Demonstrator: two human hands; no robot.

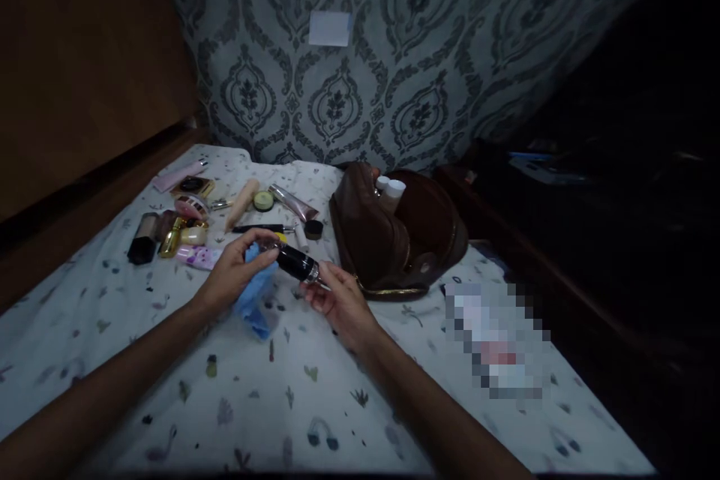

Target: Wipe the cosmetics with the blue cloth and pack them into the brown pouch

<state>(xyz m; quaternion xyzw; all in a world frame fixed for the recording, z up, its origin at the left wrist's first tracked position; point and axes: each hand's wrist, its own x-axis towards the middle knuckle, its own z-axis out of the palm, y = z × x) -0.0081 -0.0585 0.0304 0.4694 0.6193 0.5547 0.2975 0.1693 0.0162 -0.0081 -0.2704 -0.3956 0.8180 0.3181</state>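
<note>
A black cosmetic bottle (296, 262) with shiny ends is held at a slant between both hands. My right hand (343, 304) grips its lower right end between thumb and fingers. Bunched in my left hand (239, 266) is a blue cloth (254, 304), its loose part hanging below the fingers; this hand's fingertips are at the bottle's upper left end. Just beyond the hands lie a black pencil-like stick (262, 228) and a small round black jar (313, 229). To the right stands an unzipped brown bag (368, 229) with white-capped tubes (392, 196) inside.
Several cosmetics lie at the left, among them a pink tube (180, 175), a dark-based bottle (143, 238) and a purple-patterned tube (198, 256). A blurred-out item (495, 341) lies at the right on the printed sheet (225, 412). Patterned wallpaper (331, 109) rises behind.
</note>
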